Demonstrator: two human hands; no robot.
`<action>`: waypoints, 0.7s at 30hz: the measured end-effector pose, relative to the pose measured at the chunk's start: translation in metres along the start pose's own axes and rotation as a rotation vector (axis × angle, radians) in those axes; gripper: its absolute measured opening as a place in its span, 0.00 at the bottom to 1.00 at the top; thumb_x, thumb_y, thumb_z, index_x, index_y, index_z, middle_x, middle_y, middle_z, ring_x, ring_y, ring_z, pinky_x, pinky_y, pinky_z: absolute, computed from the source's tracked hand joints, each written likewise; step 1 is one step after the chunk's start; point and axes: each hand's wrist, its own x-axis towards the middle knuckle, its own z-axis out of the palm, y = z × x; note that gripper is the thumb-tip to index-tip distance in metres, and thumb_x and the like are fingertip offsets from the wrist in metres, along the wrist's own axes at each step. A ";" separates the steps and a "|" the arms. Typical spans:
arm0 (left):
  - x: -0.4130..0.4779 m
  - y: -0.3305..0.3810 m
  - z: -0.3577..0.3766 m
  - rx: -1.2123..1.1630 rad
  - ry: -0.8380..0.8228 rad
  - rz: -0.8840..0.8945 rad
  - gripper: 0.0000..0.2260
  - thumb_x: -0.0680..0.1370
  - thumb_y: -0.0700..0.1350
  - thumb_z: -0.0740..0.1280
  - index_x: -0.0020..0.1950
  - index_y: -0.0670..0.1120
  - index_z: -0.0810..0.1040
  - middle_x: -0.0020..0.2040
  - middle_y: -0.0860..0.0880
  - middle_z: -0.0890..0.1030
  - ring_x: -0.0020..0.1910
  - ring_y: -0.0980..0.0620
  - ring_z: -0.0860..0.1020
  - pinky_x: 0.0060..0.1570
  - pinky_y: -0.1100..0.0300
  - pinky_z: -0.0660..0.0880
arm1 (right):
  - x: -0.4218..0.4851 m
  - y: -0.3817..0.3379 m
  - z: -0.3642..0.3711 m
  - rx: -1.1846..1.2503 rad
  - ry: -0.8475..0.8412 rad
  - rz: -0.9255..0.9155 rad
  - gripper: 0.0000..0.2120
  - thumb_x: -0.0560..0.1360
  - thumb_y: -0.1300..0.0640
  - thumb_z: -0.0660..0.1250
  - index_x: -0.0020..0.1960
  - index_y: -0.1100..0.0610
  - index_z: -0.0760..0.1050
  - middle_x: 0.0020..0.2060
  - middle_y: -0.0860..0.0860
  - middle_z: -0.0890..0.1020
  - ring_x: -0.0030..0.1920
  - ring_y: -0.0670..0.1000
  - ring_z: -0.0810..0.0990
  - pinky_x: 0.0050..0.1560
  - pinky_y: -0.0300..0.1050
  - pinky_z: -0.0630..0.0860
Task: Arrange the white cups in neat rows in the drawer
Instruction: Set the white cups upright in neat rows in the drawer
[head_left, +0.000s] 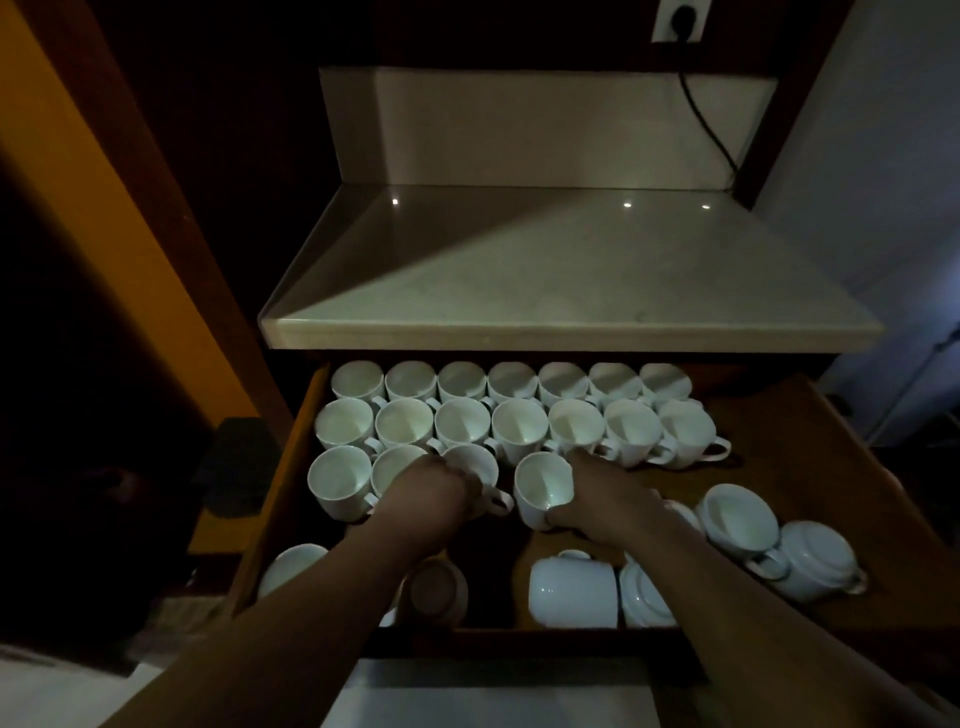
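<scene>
An open wooden drawer (810, 447) holds many white cups. Two full rows of upright cups (511, 382) fill its back. A third row starts at the left with a cup (337, 480) and a second one beside it. My left hand (434, 493) grips a cup (475, 465) third in that row, handle pointing right. My right hand (605, 491) holds another cup (543, 486) just right of it, tilted toward me. Loose cups lie at the front: one on its side (571, 592), one upright (737, 517) at the right.
A pale stone counter (571, 291) overhangs the drawer's back. White lidded pieces (818, 561) and a bowl (293, 569) sit at the drawer's front. A black cable (709, 130) runs down from a wall socket. Dark wooden panels flank the left side.
</scene>
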 end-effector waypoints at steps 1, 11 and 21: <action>0.000 0.001 0.002 0.017 -0.026 -0.006 0.14 0.78 0.59 0.62 0.49 0.51 0.82 0.40 0.49 0.84 0.41 0.46 0.82 0.43 0.55 0.76 | 0.001 -0.003 0.001 0.021 0.017 0.003 0.32 0.65 0.42 0.78 0.63 0.53 0.71 0.57 0.50 0.81 0.57 0.54 0.81 0.50 0.47 0.75; 0.000 0.003 0.004 0.040 0.013 -0.018 0.08 0.67 0.55 0.76 0.37 0.52 0.81 0.29 0.51 0.80 0.31 0.50 0.80 0.35 0.60 0.74 | 0.008 -0.016 0.013 0.115 0.055 0.040 0.32 0.64 0.42 0.79 0.60 0.54 0.71 0.55 0.51 0.81 0.55 0.54 0.82 0.46 0.46 0.76; -0.001 0.000 0.003 -0.029 0.014 -0.017 0.15 0.76 0.59 0.62 0.42 0.53 0.83 0.33 0.50 0.83 0.35 0.50 0.81 0.48 0.58 0.77 | 0.012 -0.014 0.020 0.072 0.053 0.031 0.34 0.66 0.44 0.80 0.64 0.56 0.69 0.58 0.54 0.81 0.57 0.55 0.81 0.50 0.47 0.76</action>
